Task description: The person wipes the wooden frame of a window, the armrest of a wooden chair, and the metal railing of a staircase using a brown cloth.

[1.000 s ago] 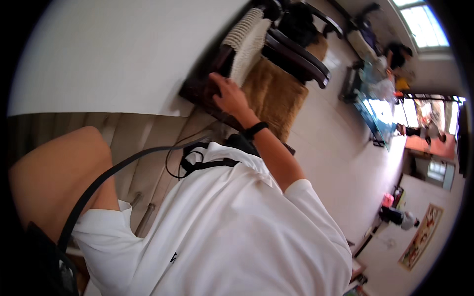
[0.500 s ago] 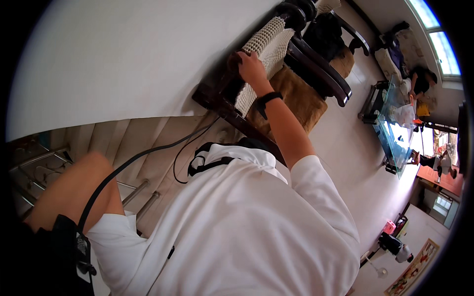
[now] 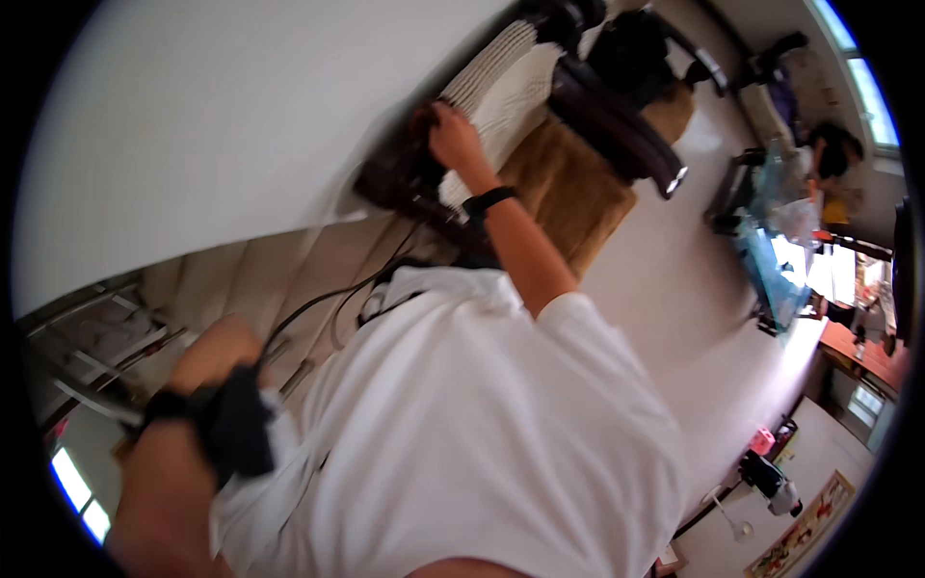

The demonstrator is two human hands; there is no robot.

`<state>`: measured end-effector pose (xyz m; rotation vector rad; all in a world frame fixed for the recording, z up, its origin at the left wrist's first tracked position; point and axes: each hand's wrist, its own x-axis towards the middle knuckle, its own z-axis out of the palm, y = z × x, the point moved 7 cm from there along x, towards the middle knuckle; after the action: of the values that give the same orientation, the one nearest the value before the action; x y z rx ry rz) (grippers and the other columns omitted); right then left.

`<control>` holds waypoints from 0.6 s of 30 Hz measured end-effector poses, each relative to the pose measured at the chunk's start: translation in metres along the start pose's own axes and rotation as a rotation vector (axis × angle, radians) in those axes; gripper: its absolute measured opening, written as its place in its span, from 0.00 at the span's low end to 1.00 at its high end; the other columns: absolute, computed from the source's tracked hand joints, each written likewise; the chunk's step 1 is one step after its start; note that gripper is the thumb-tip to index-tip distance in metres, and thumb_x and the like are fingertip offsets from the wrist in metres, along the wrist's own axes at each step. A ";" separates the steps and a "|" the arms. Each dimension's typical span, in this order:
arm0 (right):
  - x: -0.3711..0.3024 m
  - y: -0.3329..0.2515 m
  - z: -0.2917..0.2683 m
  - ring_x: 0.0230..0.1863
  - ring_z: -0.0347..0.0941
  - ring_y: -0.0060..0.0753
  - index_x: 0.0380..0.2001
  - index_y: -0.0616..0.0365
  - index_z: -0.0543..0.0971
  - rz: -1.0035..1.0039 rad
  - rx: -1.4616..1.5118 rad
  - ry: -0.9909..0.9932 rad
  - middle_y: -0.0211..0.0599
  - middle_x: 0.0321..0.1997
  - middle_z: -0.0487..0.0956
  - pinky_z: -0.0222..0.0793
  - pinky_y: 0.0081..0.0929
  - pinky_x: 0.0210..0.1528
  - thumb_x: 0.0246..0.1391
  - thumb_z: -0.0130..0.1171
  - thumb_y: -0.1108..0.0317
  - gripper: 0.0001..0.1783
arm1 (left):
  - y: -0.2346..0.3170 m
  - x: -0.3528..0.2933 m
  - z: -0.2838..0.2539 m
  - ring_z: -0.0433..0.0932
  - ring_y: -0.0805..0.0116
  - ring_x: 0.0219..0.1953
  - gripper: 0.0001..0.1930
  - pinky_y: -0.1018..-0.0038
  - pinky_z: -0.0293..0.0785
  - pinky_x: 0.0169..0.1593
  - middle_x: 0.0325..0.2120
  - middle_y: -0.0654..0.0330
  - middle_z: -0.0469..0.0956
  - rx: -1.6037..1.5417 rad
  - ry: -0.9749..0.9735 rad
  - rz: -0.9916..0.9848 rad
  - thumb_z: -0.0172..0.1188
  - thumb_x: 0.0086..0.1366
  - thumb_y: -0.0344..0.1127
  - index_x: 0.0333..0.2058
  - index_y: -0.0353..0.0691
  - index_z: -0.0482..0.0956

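My right hand [image 3: 457, 138], with a black band on its wrist, is closed round the curled dark end of a wooden chair [image 3: 409, 183]. A cream woven cover [image 3: 511, 82] drapes the chair's backrest beside my fingers. My left arm bends at the elbow in the lower left, its wrist circled by a black strap. Large and smeared by motion, my left hand [image 3: 164, 501] shows no clear fingers. Near that wrist hangs a black pouch-like thing [image 3: 241, 424]. A black cable [image 3: 323, 305] runs from it toward the chair's foot.
Stairs [image 3: 241, 275] with metal rails [image 3: 87, 380] lie at the left, below the white wall [image 3: 222, 116]. A brown seat cover [image 3: 568, 183] lies on the chair. Across the tiled floor [image 3: 665, 318] stands a glass table [image 3: 771, 260], with people beyond it.
The view has shifted slightly. My right hand stays on the chair. My left forearm and the black pouch-like thing have swung inward, and the left hand has come into view.
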<state>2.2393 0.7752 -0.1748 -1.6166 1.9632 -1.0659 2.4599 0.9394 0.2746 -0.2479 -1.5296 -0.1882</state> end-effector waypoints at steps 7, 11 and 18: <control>-0.052 -0.008 0.030 0.44 0.74 0.59 0.52 0.57 0.75 -0.270 0.183 -0.447 0.54 0.43 0.78 0.71 0.45 0.49 0.47 0.55 0.71 0.24 | -0.149 -0.170 0.056 0.71 0.63 0.54 0.14 0.64 0.68 0.55 0.49 0.54 0.72 0.308 -0.285 -0.866 0.53 0.64 0.29 0.48 0.39 0.69; -0.050 0.008 -0.036 0.49 0.74 0.56 0.51 0.59 0.75 -0.080 0.284 -0.512 0.53 0.47 0.78 0.69 0.41 0.54 0.47 0.57 0.70 0.24 | -0.232 -0.314 0.078 0.68 0.46 0.52 0.24 0.58 0.65 0.56 0.47 0.46 0.69 0.439 -0.624 -1.091 0.59 0.56 0.33 0.51 0.37 0.66; -0.042 0.123 -0.124 0.48 0.74 0.55 0.50 0.61 0.75 0.098 0.252 -0.115 0.53 0.46 0.78 0.70 0.42 0.52 0.47 0.60 0.67 0.24 | -0.311 -0.446 0.150 0.68 0.44 0.56 0.36 0.54 0.70 0.53 0.57 0.42 0.64 0.732 -1.077 -1.181 0.62 0.55 0.51 0.58 0.41 0.61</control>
<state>2.0820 0.8599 -0.1951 -1.4009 1.7371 -1.1066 2.2146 0.6669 -0.1544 1.3827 -2.5134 -0.4316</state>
